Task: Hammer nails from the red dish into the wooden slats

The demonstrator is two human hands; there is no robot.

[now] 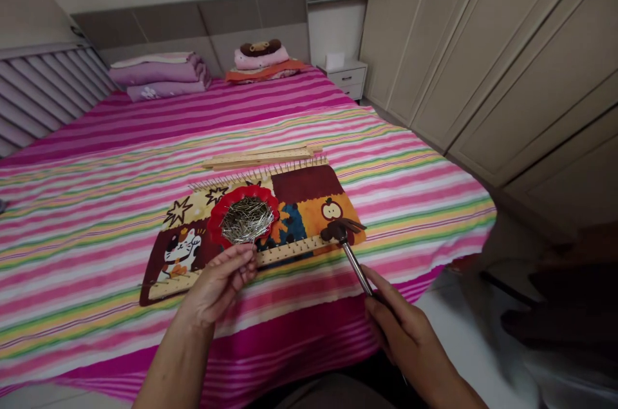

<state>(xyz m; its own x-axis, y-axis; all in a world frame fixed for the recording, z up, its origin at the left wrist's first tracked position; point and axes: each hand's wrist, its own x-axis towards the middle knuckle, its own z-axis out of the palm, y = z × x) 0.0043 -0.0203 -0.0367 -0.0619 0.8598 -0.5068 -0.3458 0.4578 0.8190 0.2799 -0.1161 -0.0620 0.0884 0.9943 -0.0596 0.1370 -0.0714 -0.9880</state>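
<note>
My right hand point(403, 319) is wrapped around the handle of a claw hammer point(355, 261) with a metal shaft. Its dark head rests over the right end of a pale wooden strip point(290, 249) that has a row of nails standing in it. At the strip's middle, the thumb and fingers of my left hand point(229, 277) are pinched together on what looks like a nail, mostly hidden by the fingertips. Just beyond them, a red scalloped bowl point(215, 219) holds a heap of loose nails point(247, 219). Underneath lies a patterned mat point(309, 187) with a cat and apple print.
Along the mat's far edge runs another nailed strip point(284, 168), its points upright. Several bare wooden strips point(261, 156) lie behind it on the striped bedspread point(410, 183). Folded bedding point(161, 77) is stacked by the headboard point(251, 19). Wardrobes point(463, 42) stand at the right.
</note>
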